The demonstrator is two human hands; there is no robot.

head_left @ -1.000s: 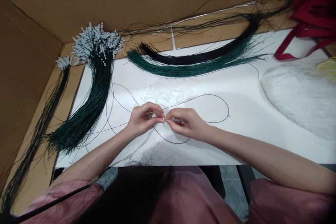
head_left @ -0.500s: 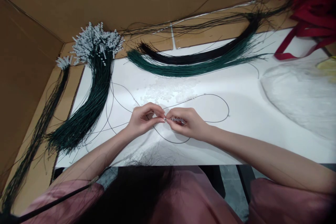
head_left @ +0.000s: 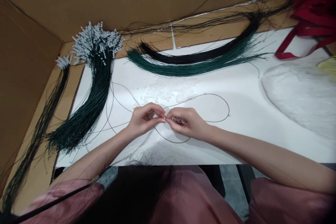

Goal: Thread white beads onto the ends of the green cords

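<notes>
Cord, thin and dark, loops over the white bench; left hand pinches it steady while right hand pinches a strung row of clear beads, loose beads heaped within reach.

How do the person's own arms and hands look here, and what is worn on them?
The left hand and right hand are bare: no gloves, and no ring, watch or bracelet shows. The left forearm and right forearm are uncovered too. A dusty pink garment begins only near the lower edge of the picture.
</notes>
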